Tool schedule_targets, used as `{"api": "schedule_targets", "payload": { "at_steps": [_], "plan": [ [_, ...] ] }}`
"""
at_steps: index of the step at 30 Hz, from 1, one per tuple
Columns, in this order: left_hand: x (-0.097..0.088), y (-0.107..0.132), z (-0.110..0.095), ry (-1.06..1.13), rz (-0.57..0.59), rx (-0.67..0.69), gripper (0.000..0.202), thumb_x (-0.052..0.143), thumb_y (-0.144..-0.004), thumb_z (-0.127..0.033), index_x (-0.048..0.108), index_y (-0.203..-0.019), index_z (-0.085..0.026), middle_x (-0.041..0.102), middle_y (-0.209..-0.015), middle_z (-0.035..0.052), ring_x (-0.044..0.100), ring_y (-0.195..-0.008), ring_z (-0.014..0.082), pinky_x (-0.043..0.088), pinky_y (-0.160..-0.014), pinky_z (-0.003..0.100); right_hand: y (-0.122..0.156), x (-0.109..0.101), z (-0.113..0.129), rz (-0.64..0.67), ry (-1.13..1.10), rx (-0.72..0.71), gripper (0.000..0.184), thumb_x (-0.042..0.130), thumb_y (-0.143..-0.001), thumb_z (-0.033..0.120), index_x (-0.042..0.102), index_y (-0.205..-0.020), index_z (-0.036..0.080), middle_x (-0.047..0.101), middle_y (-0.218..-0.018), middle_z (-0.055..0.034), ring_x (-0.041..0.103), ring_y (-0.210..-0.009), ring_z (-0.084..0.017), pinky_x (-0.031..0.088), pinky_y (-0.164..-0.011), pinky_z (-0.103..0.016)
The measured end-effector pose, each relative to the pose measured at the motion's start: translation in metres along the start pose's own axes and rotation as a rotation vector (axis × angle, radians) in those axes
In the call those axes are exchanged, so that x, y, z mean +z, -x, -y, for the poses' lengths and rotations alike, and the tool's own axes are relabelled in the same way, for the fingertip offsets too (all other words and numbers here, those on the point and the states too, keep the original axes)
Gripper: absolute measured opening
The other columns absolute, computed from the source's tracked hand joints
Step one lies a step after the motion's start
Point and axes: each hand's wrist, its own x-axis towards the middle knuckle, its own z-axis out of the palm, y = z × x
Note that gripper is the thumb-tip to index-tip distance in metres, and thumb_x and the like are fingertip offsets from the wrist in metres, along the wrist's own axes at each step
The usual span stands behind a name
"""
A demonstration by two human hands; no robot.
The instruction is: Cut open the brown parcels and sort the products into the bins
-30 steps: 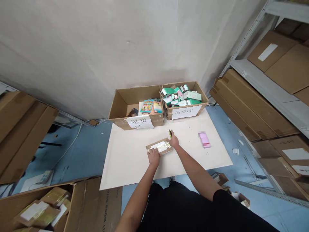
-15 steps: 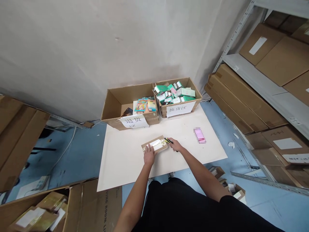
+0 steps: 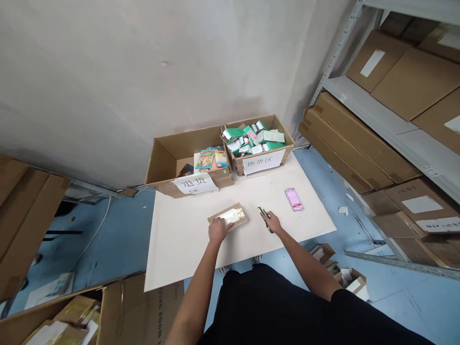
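Note:
A small taped cardboard parcel [image 3: 235, 212] with a white label lies on the white tabletop [image 3: 176, 239]. My left hand [image 3: 218, 229] grips its near left end, the fingers over the top and part of the label. To the right of the parcel, my right hand [image 3: 273, 222] is closed around a black and yellow utility knife [image 3: 266, 218]. The knife's tip points up and away to the left, apart from the parcel. Farther right on the table lies a pink, pixelated item [image 3: 293, 199].
Two open cartons stand at the table's back: a left carton [image 3: 163, 179] with booklets and a right carton [image 3: 289, 143] full of green and white boxes. Shelving [image 3: 362, 103] with large boxes is on the right. A carton of parcels [image 3: 100, 311] stands lower left.
My right hand has drawn the knife away from the parcel, to the right and slightly nearer. My left hand stays on the parcel, its grip shifted a little. The view has moved slightly.

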Motion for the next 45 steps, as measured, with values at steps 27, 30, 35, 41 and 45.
{"api": "schedule_targets", "payload": {
  "at_steps": [27, 30, 35, 41, 45],
  "plan": [
    [0.030, 0.042, 0.019, 0.172, -0.232, -0.268, 0.064, 0.053, -0.101, -0.052, 0.044, -0.156, -0.021, 0.065, -0.125, 0.0186, 0.064, -0.118, 0.0335, 0.050, -0.092, 0.040, 0.012, 0.188, 0.122, -0.004, 0.276, 0.009, 0.089, 0.056, -0.102, 0.032, 0.003, -0.171, 0.015, 0.074, -0.129, -0.0182, 0.073, -0.115, -0.031, 0.056, -0.090, -0.036],
    [0.031, 0.037, 0.026, 0.158, -0.215, -0.204, 0.056, 0.047, -0.104, -0.040, 0.046, -0.154, -0.015, 0.069, -0.118, 0.0197, 0.070, -0.108, 0.0311, 0.051, -0.085, 0.037, 0.004, 0.181, 0.126, 0.014, 0.309, 0.009, 0.094, 0.059, -0.101, 0.033, -0.001, -0.171, 0.014, 0.076, -0.125, -0.0177, 0.073, -0.115, -0.031, 0.055, -0.089, -0.036],
    [0.015, 0.030, 0.069, 0.440, -0.089, -0.079, 0.046, 0.029, -0.109, -0.040, 0.070, -0.112, -0.019, 0.076, -0.095, 0.0125, 0.073, -0.089, 0.0271, 0.051, -0.080, 0.036, -0.007, 0.160, 0.127, 0.096, 0.302, -0.018, 0.103, 0.069, -0.097, 0.038, 0.001, -0.172, 0.018, 0.077, -0.122, -0.0132, 0.074, -0.113, -0.032, 0.054, -0.092, -0.037],
    [0.011, 0.030, 0.095, 0.620, -0.084, -0.025, 0.043, 0.034, -0.107, -0.042, 0.070, -0.092, -0.023, 0.078, -0.093, 0.0067, 0.072, -0.090, 0.0232, 0.052, -0.080, 0.032, 0.018, 0.194, 0.128, -0.077, 0.346, -0.079, 0.114, 0.075, -0.087, 0.039, 0.001, -0.172, 0.021, 0.031, -0.171, -0.0222, 0.063, -0.132, -0.034, 0.054, -0.101, -0.038],
    [0.015, 0.026, 0.091, 0.594, -0.073, -0.060, 0.038, 0.037, -0.106, -0.035, 0.072, -0.097, -0.020, 0.078, -0.094, 0.0112, 0.073, -0.093, 0.0262, 0.053, -0.082, 0.034, 0.033, 0.205, 0.125, -0.178, 0.234, -0.075, 0.098, 0.064, -0.085, 0.024, 0.016, -0.171, 0.019, 0.047, -0.162, -0.0179, 0.067, -0.126, -0.029, 0.055, -0.100, -0.033]
  ]
}}
